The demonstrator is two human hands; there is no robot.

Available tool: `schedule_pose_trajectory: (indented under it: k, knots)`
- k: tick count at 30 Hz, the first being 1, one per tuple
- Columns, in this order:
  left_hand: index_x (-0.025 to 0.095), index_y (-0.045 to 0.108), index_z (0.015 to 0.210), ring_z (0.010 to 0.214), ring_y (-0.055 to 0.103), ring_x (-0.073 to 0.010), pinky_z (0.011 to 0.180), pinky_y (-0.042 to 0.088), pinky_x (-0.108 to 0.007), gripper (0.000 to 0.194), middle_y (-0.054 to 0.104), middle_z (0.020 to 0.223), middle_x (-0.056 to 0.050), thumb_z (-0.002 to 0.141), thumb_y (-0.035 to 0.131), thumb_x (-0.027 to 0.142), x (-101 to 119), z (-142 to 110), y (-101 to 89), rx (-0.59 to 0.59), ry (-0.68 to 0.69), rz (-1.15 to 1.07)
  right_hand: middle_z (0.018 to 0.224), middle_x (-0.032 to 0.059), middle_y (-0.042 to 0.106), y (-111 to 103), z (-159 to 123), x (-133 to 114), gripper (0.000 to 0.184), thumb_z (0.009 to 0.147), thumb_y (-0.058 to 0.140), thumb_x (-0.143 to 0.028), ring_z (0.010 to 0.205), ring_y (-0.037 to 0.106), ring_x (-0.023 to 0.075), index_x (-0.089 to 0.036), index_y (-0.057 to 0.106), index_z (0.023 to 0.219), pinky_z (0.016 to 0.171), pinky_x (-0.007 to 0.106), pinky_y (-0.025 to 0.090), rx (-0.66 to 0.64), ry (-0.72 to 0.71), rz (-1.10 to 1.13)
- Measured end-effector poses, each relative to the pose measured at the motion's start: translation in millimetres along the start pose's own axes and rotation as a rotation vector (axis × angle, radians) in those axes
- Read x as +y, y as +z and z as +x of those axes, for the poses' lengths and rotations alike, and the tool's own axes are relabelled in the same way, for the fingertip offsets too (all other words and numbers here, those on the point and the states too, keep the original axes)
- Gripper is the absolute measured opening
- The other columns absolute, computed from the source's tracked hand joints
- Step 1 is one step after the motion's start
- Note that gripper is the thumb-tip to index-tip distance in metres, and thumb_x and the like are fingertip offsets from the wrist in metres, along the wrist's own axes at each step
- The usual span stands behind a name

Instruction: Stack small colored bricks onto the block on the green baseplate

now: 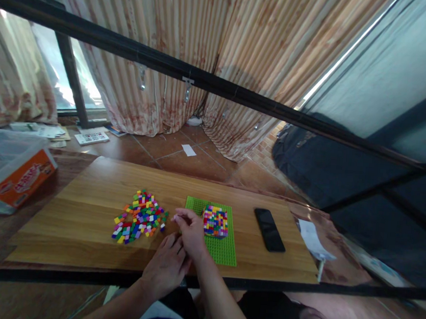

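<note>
A heap of several small coloured bricks (140, 216) lies on the wooden table (83, 218). To its right is a green baseplate (224, 251) with a patch of multicoloured bricks (215, 221) pressed onto it. My right hand (190, 231) reaches across between the heap and the baseplate, its fingertips pinched together near the heap's right edge; whether a brick is in the pinch is too small to tell. My left hand (165, 266) rests flat on the table's near edge, fingers stretched out, just under the right hand.
A black phone (269, 229) lies right of the baseplate, and a white paper slip (312, 238) sits at the table's right end. A clear plastic box with an orange carton (21, 181) stands at the left. Black metal bars (204, 82) cross the view. Curtains hang behind.
</note>
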State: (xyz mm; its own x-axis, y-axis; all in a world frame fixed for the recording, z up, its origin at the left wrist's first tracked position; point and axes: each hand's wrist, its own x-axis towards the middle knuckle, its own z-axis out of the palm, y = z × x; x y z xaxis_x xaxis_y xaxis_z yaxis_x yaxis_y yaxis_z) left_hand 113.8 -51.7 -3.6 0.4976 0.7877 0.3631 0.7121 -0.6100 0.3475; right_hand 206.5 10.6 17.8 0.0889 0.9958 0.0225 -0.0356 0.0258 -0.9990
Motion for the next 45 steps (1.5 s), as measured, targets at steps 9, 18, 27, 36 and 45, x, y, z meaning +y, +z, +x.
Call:
schedule_pose_trajectory:
  k: [9,18,27,36,45]
  knots:
    - [0.017,0.060,0.122,0.113,0.053,-0.0262,0.095,0.047,-0.043,0.037,0.062,0.127,-0.009,0.089,0.050,0.030,-7,0,8.9,0.099,0.063,0.145,0.080,-0.0007,0.066,-42,-21,-35,0.021,0.072,0.071,-0.029,0.071,0.065,0.0137,-0.021,0.069,0.092,0.068,0.027,0.053,0.136,-0.039,0.190]
    - [0.016,0.063,0.118,0.107,0.056,-0.0269,0.092,0.049,-0.042,0.036,0.065,0.122,-0.009,0.090,0.050,0.033,-14,1,13.2,0.180,0.146,0.191,0.084,0.0045,0.065,-152,9,-43,0.032,0.083,0.052,-0.018,0.078,0.061,0.0172,-0.017,0.063,0.112,0.075,0.031,0.049,0.374,-0.262,-0.690]
    - [0.016,0.064,0.116,0.106,0.057,-0.0260,0.091,0.049,-0.042,0.035,0.066,0.121,-0.010,0.091,0.048,0.034,-14,2,10.7,0.185,0.153,0.202,0.091,0.0050,0.066,-145,33,-38,0.049,0.082,0.048,-0.010,0.082,0.060,0.0178,-0.020,0.057,0.128,0.082,0.032,0.048,0.064,-0.252,-0.933]
    - [0.017,0.063,0.118,0.107,0.057,-0.0266,0.092,0.048,-0.042,0.036,0.066,0.121,-0.010,0.090,0.050,0.033,-14,1,11.3,0.190,0.140,0.164,0.090,0.0030,0.068,-148,37,-43,0.051,0.080,0.049,-0.008,0.082,0.061,0.0165,-0.023,0.059,0.127,0.083,0.029,0.047,0.010,-0.247,-0.888]
    - [0.014,0.062,0.119,0.108,0.055,-0.0267,0.093,0.048,-0.042,0.036,0.065,0.123,-0.010,0.089,0.053,0.032,-12,1,9.7,0.181,0.150,0.179,0.084,0.0002,0.070,-157,41,-39,0.044,0.079,0.052,-0.013,0.078,0.064,0.0147,-0.020,0.062,0.121,0.078,0.029,0.049,-0.006,-0.229,-0.707]
